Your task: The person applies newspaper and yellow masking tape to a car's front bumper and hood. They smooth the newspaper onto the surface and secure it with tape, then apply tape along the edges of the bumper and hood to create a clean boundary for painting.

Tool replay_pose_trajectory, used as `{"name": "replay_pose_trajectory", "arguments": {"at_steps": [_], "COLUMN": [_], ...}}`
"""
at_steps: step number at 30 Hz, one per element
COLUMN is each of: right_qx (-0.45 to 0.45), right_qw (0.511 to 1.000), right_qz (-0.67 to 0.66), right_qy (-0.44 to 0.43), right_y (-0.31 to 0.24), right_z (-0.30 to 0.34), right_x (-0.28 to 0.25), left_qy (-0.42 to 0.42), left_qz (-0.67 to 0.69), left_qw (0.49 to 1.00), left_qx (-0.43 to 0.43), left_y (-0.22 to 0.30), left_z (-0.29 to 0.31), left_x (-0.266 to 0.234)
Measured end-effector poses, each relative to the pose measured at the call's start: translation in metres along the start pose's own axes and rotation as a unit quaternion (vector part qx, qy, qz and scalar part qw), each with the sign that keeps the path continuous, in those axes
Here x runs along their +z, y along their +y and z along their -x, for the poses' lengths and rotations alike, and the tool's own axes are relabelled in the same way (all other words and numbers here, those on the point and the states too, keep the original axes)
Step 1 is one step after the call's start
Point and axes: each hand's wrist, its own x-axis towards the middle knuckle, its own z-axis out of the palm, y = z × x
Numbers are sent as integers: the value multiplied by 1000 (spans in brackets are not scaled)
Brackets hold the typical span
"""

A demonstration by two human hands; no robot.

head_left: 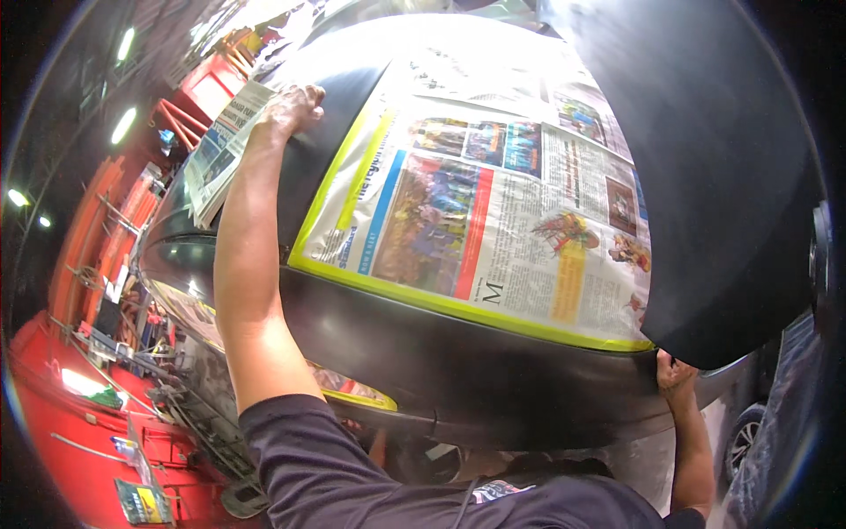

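In front of me is a dark car body with its window area covered by newspaper point(520, 212), edged with yellow-green masking tape point(467, 310). My left arm is stretched far forward, and my left hand point(293, 110) is closed, its fingers curled over the dark pillar point(339, 132). What it holds, if anything, does not show. Loose newspaper sheets point(218, 145) lie beside that hand. At the lower right, my right hand point(677, 372) is closed at the lower tip of a large dark curved panel point(723, 194) that overlaps the newspaper. Part of its fingers is hidden there.
Below the newspaper runs the dark bumper point(388, 353), with a taped-over lamp point(352, 386) lower left. Red shelving and clutter point(115, 264) stand left. A wheel point(747, 436) and a plastic-covered surface point(784, 397) are at the right. Glare washes out the far top.
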Motion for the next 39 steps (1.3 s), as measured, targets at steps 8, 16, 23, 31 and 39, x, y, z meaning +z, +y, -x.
{"name": "replay_pose_trajectory", "arguments": {"at_steps": [8,16,23,31,39], "right_qx": [150,156,177,159,142], "right_qw": [982,974,954,960,971], "right_qz": [-115,-163,-230,-224,-191], "right_qy": [-16,5,-77,-52,-31], "right_y": [-1,-9,1,-2,0], "right_z": [6,-17,-3,-12,-5], "right_x": [2,-10,-7,-10,0], "left_qy": [-53,58,54,50,37], "left_qz": [76,61,20,84,57], "left_qw": [996,996,998,992,997], "left_qx": [-18,-1,-40,-81,-41], "left_y": [9,7,-1,15,13], "left_z": [6,-10,-4,20,23], "left_x": [-24,14,29,15,6]}}
